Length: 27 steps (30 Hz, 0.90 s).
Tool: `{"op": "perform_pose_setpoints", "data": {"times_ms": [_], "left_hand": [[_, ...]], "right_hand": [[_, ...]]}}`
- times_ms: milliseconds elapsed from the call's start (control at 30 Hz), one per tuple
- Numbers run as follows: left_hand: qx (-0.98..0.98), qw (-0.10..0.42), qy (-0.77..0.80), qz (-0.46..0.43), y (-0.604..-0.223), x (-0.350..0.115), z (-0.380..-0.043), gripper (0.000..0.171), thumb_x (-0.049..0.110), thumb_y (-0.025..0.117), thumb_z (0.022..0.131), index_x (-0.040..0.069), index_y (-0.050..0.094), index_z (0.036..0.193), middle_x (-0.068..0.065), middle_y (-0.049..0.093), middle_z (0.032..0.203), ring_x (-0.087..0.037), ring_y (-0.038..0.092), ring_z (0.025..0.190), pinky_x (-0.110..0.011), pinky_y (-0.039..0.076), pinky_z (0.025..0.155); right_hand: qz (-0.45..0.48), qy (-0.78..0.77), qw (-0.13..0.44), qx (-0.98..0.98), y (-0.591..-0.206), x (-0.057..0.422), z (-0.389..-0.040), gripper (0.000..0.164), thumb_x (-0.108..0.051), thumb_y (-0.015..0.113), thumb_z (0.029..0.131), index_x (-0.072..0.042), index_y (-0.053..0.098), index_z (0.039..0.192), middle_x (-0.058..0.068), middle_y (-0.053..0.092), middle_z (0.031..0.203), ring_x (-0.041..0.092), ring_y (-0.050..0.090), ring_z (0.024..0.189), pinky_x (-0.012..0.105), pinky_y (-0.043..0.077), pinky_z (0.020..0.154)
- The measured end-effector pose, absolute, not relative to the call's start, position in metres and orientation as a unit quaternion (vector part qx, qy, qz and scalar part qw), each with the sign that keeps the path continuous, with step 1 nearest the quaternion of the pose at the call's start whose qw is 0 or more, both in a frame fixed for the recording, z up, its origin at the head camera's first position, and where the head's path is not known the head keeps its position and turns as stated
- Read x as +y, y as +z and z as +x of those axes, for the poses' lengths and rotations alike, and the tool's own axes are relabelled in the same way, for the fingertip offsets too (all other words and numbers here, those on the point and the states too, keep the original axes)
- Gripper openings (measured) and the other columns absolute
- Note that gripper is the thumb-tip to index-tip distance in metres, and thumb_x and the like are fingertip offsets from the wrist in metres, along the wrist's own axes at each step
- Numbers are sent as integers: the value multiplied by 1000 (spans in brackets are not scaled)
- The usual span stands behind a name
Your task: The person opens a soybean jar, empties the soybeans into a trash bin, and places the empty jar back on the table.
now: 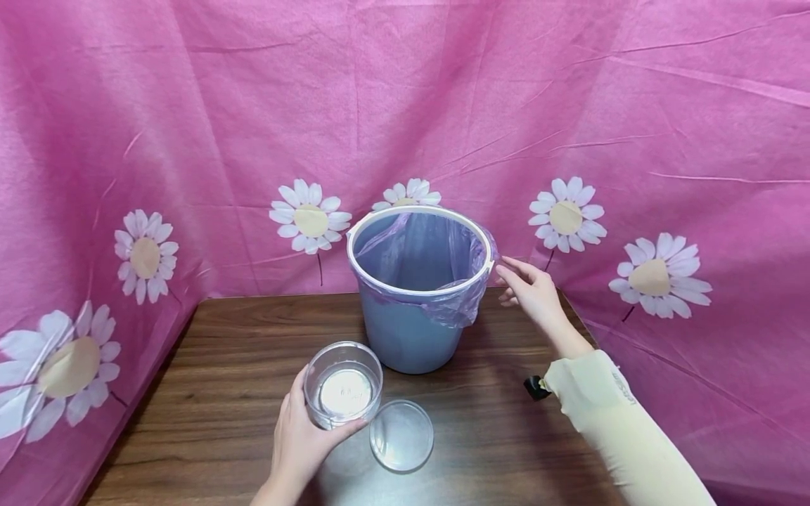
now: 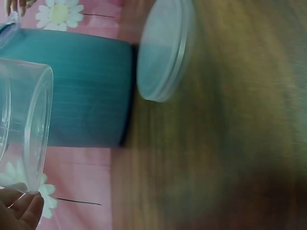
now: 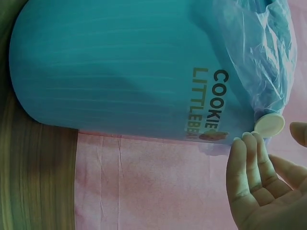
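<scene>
My left hand (image 1: 300,437) grips a clear round plastic container (image 1: 344,385) by its side, fingers on one flank and thumb on the near one. Its open top faces up, and nothing but a bright reflection shows inside. A clear round lid (image 1: 401,436) lies on the table just right of it. My right hand (image 1: 533,292) is beside the right edge of a blue trash bin (image 1: 411,337), fingers loosely extended. In the right wrist view, the fingertips are close to a cream round knob (image 3: 269,125) at the rim; whether they touch it I cannot tell.
A thin purple bag (image 1: 452,309) lines the bin and folds over its white rim (image 1: 411,289). The bin stands on a wooden table (image 1: 253,344), near its back edge. A pink daisy-print cloth (image 1: 405,105) hangs behind and at both sides.
</scene>
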<state>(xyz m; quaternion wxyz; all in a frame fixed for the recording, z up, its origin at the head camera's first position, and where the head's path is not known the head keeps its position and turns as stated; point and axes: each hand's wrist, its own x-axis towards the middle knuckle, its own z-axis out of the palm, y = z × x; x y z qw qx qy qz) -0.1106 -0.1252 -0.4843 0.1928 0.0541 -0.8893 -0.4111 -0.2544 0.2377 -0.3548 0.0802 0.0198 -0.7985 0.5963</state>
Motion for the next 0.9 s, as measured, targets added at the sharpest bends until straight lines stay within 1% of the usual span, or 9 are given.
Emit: {"op": "perform_pose_setpoints", "data": {"times_ms": [200, 300, 467, 700, 900], "left_hand": [[-889, 178, -416, 67, -500, -130, -103, 122, 56, 94, 49, 9, 38, 146, -19, 55, 140, -40, 54, 124, -58, 46, 94], [-893, 159, -416, 70, -508, -130, -101, 124, 58, 93, 50, 8, 36, 148, -21, 53, 141, -42, 54, 124, -58, 46, 94], [-895, 141, -418, 71, -519, -128, -101, 126, 58, 93, 50, 5, 34, 148, -25, 52, 142, -45, 55, 124, -59, 47, 94], [-885, 142, -438, 65, -533, -126, -98, 124, 48, 96, 49, 1, 35, 146, -27, 51, 140, -45, 53, 126, -59, 46, 98], [-881, 138, -447, 67, -543, -127, -94, 123, 46, 97, 50, -1, 35, 145, -28, 52, 138, -45, 52, 126, -59, 45, 99]], "right_hand": [[18, 611, 91, -786, -358, 236, -239, 56, -29, 60, 99, 0, 46, 145, -18, 68, 77, 5, 68, 63, 24, 60, 68], [14, 616, 104, -781, -358, 236, -229, 54, -27, 60, 99, 0, 47, 145, -18, 69, 77, 4, 68, 64, 23, 59, 68], [21, 622, 113, -775, -359, 234, -218, 51, -23, 58, 100, 2, 48, 143, -18, 69, 77, 2, 68, 66, 22, 59, 68], [41, 615, 113, -779, -358, 231, -207, 48, -20, 57, 101, 6, 49, 141, -19, 69, 78, 3, 69, 67, 20, 58, 68], [63, 623, 121, -770, -359, 230, -201, 47, -17, 56, 101, 9, 49, 139, -20, 71, 81, 2, 70, 71, 21, 58, 71]]}}
